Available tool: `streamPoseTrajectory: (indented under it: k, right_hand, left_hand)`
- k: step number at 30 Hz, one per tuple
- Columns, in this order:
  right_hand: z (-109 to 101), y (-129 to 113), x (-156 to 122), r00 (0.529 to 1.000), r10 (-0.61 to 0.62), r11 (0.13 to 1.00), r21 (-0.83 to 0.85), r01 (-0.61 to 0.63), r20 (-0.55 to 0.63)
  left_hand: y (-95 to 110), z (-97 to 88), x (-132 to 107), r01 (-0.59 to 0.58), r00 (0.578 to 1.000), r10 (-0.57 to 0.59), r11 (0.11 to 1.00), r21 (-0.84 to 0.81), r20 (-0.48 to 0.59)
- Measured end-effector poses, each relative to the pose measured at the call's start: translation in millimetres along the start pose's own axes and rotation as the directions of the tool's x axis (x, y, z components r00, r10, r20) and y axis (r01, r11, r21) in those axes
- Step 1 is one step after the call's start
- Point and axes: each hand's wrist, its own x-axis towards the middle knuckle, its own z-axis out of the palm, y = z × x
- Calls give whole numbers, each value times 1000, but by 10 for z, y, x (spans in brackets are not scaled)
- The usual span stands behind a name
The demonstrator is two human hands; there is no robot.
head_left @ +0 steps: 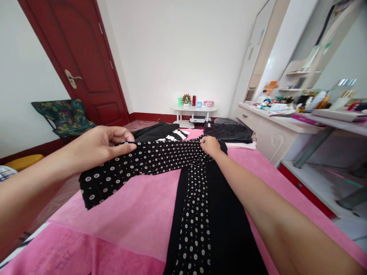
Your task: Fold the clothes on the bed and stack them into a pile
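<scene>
A black garment with circle-patterned white-on-black panels lies over the pink bedspread. My left hand pinches the upper edge of its patterned sleeve, which stretches out to the left and hangs down at its loose end. Near the sleeve's inner end, where it joins the body, my right hand is closed on the cloth. A second patterned strip runs down over the plain black part towards me. The garment's lower end is out of the frame.
Dark folded clothes and a black folded pile lie at the far side of the pink bedspread. A white dresser stands right, a camouflage chair left, and a small white table against the wall.
</scene>
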Motion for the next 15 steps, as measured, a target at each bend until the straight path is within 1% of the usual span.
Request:
streamPoseTrajectory:
  k: [2,5,7,9,10,11,12,14,15]
  right_hand:
    - [-29,35,19,998,63,991,122,-62,-11]
    - [-74,92,-4,989,148,939,317,-137,-10]
    - [-106,141,-73,978,205,887,428,-175,-25]
    - [-136,209,-188,962,267,833,513,-206,-48]
    - [-147,253,-259,953,297,808,546,-220,-56]
    - [-155,303,-334,944,324,785,574,-234,-59]
    - [-159,357,-409,936,348,762,598,-247,-56]
    - [-157,468,-546,925,378,721,639,-268,-39]
    - [-153,520,-602,923,383,704,656,-273,-27]
  left_hand:
    - [203,73,-115,-19,998,19,1000,15,61]
    - [633,289,-346,-81,978,82,997,-11,192]
    - [944,502,-517,-142,943,156,988,-66,295]
    - [1197,782,-656,-196,886,240,969,-148,397]
    - [1282,950,-703,-224,841,292,954,-198,455]
    - [1334,1134,-733,-250,776,350,934,-254,525]
    - [1355,1329,-745,-268,682,416,908,-323,602]
    - [1325,1715,-730,-238,453,529,847,-475,717]
    - [1293,1883,-710,-228,341,572,820,-525,746]
